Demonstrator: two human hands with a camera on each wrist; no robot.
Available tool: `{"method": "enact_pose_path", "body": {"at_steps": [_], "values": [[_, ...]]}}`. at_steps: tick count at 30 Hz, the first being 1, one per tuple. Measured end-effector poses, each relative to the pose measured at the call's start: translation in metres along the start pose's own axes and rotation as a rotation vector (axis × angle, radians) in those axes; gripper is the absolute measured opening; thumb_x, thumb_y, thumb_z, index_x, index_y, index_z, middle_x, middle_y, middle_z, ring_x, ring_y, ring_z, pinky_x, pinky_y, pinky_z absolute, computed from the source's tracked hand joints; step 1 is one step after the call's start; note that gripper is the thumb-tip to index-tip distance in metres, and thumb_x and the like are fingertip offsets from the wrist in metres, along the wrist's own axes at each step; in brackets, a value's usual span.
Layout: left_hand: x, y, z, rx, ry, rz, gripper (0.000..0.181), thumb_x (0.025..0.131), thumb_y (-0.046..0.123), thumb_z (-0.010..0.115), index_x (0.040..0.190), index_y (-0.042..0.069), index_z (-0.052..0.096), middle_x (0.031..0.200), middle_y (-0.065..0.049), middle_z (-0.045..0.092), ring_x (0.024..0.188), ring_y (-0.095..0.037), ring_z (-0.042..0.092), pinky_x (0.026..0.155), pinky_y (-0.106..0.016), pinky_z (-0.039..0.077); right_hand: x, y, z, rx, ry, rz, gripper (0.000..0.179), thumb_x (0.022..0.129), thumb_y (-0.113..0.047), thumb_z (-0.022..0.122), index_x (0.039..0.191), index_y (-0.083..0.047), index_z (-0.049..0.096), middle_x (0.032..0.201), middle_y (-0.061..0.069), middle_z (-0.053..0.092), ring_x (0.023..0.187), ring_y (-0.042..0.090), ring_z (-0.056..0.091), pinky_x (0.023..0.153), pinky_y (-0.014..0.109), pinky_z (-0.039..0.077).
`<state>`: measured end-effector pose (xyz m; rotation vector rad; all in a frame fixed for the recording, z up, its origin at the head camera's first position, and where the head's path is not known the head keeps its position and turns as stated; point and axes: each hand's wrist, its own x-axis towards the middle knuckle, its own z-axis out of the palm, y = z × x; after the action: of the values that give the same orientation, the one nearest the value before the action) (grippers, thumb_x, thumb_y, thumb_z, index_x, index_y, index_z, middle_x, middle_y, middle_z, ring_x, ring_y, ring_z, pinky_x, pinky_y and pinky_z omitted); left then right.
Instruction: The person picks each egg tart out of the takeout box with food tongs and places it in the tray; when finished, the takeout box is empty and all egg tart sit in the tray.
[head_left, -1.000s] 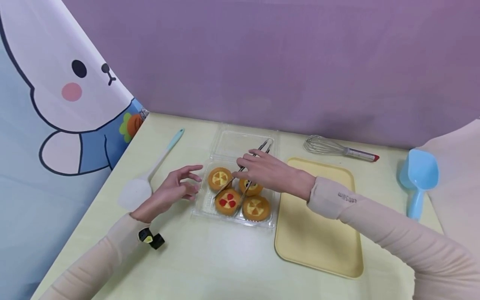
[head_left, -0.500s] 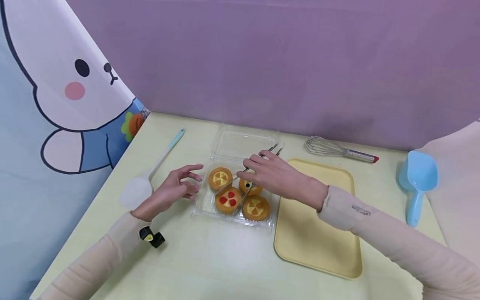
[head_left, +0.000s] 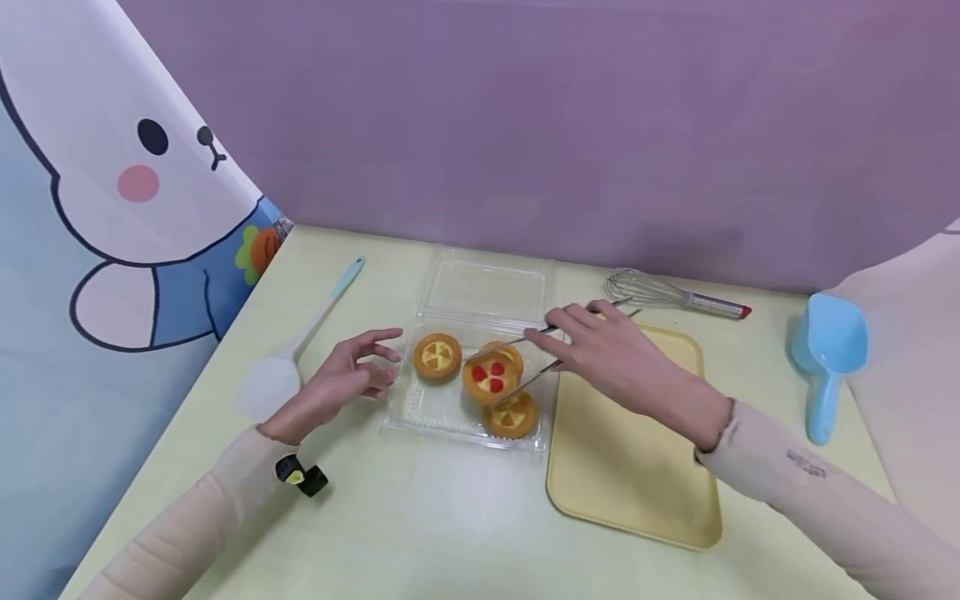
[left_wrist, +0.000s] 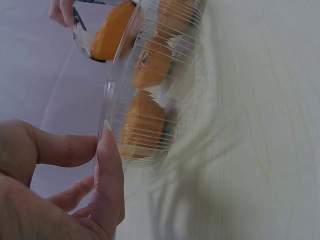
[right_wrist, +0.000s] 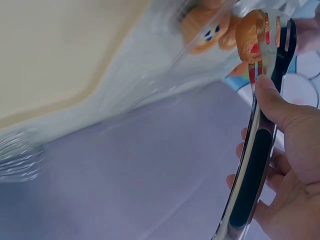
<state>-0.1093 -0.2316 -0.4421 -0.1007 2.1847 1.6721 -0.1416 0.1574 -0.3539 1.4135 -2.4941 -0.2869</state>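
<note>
My right hand [head_left: 615, 354] grips metal tongs [head_left: 528, 337], and the tongs pinch a round cake with red topping [head_left: 488, 376], held a little above the clear plastic container [head_left: 457, 432]. The right wrist view shows the tongs [right_wrist: 260, 150] closed on that cake [right_wrist: 250, 35]. Three cakes stay in the container: a yellow-topped one [head_left: 437, 356] at the left, another [head_left: 510, 414] at the front, and one partly hidden behind the lifted cake. My left hand [head_left: 345, 379] lies with relaxed fingers at the container's left rim [left_wrist: 107, 95], holding nothing.
A yellow tray [head_left: 637, 467] lies right of the container, under my right wrist. Behind it is a wire whisk [head_left: 660, 296]. A blue scoop [head_left: 828, 358] lies at the far right, a white and blue spatula [head_left: 300, 350] at the left. A purple wall backs the table.
My right hand has drawn back to the right with the tongs, lifting the red-topped cake out of its place in the container. My left hand has stayed where it was.
</note>
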Motion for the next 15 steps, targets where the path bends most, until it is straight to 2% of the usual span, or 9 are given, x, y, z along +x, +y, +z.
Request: {"method": "enact_pose_path", "body": {"at_steps": [4, 7, 11, 15], "values": [[0.0, -0.001, 0.0, -0.004, -0.001, -0.009, 0.074, 0.092, -0.006, 0.061, 0.161, 0.012, 0.038, 0.135, -0.025, 0.053, 0.091, -0.02, 0.068, 0.071, -0.026, 0.061, -0.021, 0.015, -0.001, 0.015, 0.011, 0.077, 0.056, 0.094, -0.031, 0.074, 0.147, -0.021, 0.058, 0.128, 0.009, 0.062, 0.114, 0.031, 0.063, 0.094, 0.05, 0.052], [-0.001, -0.001, 0.0, -0.007, -0.003, -0.017, 0.075, 0.093, -0.006, 0.061, 0.161, 0.012, 0.038, 0.135, -0.024, 0.053, 0.092, -0.019, 0.067, 0.071, -0.025, 0.061, -0.038, 0.028, 0.001, 0.023, 0.058, 0.12, 0.055, 0.093, -0.033, 0.073, 0.144, -0.019, 0.06, 0.123, 0.01, 0.062, 0.11, 0.033, 0.062, 0.092, 0.052, 0.052], [-0.001, -0.001, 0.0, -0.007, -0.005, -0.018, 0.075, 0.093, -0.006, 0.061, 0.162, 0.012, 0.038, 0.135, -0.024, 0.053, 0.091, -0.018, 0.067, 0.071, -0.025, 0.061, -0.06, 0.045, 0.006, 0.019, 0.124, 0.17, 0.052, 0.091, -0.033, 0.074, 0.14, -0.017, 0.064, 0.117, 0.012, 0.063, 0.104, 0.034, 0.063, 0.084, 0.051, 0.052], [-0.001, -0.001, 0.001, 0.007, -0.008, -0.016, 0.075, 0.093, -0.005, 0.062, 0.162, 0.013, 0.037, 0.137, -0.025, 0.052, 0.092, -0.019, 0.067, 0.072, -0.026, 0.062, -0.08, 0.059, 0.016, 0.021, 0.133, 0.239, 0.052, 0.089, -0.031, 0.077, 0.137, -0.016, 0.065, 0.115, 0.014, 0.065, 0.104, 0.035, 0.065, 0.08, 0.052, 0.052]]}}
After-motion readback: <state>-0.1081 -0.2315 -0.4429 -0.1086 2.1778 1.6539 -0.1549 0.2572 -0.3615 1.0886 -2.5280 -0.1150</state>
